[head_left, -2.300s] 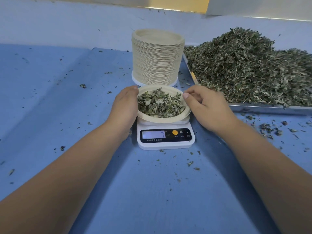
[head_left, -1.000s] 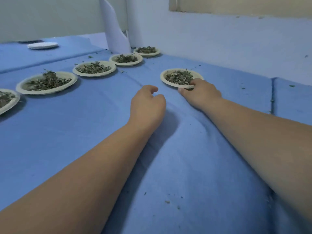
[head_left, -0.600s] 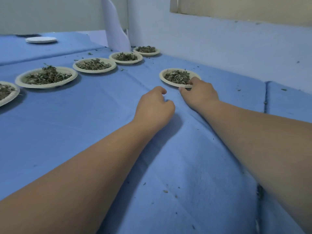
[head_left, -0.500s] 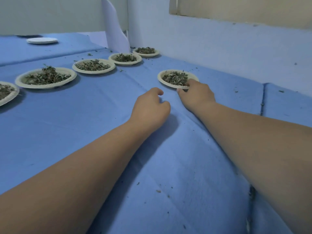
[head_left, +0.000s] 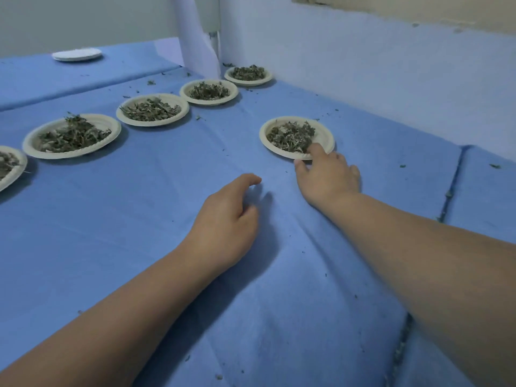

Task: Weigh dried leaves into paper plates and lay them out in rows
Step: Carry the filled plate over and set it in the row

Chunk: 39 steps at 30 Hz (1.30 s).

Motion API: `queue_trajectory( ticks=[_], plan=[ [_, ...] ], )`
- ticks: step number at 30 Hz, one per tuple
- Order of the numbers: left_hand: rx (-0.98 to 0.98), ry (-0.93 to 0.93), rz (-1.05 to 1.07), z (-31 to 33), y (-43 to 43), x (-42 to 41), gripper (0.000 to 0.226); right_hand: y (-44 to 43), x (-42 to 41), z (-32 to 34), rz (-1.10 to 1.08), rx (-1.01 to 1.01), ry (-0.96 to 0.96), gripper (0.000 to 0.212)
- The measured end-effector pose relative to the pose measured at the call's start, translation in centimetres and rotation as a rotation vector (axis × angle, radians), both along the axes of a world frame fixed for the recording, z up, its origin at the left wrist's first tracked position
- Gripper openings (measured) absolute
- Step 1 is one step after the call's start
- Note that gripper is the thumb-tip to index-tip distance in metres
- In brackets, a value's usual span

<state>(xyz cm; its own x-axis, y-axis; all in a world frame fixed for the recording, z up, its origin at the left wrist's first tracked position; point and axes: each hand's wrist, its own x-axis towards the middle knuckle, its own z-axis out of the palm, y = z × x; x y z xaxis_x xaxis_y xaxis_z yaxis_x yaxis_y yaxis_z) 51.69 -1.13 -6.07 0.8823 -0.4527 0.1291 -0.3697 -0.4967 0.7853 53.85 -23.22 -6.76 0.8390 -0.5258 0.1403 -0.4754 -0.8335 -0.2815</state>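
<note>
A paper plate (head_left: 325, 135) holding dried leaves (head_left: 290, 136) sits on the blue cloth, to the right of a row of filled plates. My right hand (head_left: 326, 177) reaches to its near rim, index finger over the edge and thumb beside it, pinching the rim. My left hand (head_left: 226, 222) rests on the cloth nearer me, fingers loosely curled, holding nothing. The row runs from the far corner toward the left: plates (head_left: 248, 75), (head_left: 208, 92), (head_left: 152, 109), (head_left: 71, 135) and one cut off at the left edge (head_left: 8, 166), all with leaves.
A blue-draped wall (head_left: 391, 79) rises just behind and right of the new plate. A white sheet (head_left: 195, 46) stands in the far corner. An empty white plate (head_left: 77, 54) lies far left. A seam in the cloth (head_left: 452, 185) runs at the right.
The plate went from the scale to the cloth beside the row. In the last second my right hand stayed at its rim while my left hand drew back toward me.
</note>
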Motion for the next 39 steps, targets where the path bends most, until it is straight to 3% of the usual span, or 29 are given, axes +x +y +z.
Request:
queue_trajectory(
  ticks=[6, 11, 15, 29, 39],
  plan=[
    [-0.100, 0.097, 0.034, 1.2, -4.6, 4.9, 0.058, -2.5, 3.9, 0.2, 0.050, 0.013, -0.009, 0.050],
    [-0.173, 0.019, 0.209, 2.6, -10.8, 12.4, 0.047, -4.2, 8.1, 0.0, 0.037, 0.071, -0.084, 0.048],
    [-0.124, 0.029, 0.262, 1.6, -12.6, 15.9, 0.046, -6.2, 12.1, 0.0, -0.005, 0.065, -0.072, 0.049],
    [-0.272, 0.149, 0.274, 0.1, -12.0, 17.4, 0.034, -10.2, 23.2, 0.7, -0.093, 0.054, -0.047, 0.045],
    [-0.241, 0.159, 0.237, 0.1, -12.3, 17.3, 0.037, -10.1, 24.2, 0.6, -0.133, 0.046, -0.047, 0.067]
  ],
)
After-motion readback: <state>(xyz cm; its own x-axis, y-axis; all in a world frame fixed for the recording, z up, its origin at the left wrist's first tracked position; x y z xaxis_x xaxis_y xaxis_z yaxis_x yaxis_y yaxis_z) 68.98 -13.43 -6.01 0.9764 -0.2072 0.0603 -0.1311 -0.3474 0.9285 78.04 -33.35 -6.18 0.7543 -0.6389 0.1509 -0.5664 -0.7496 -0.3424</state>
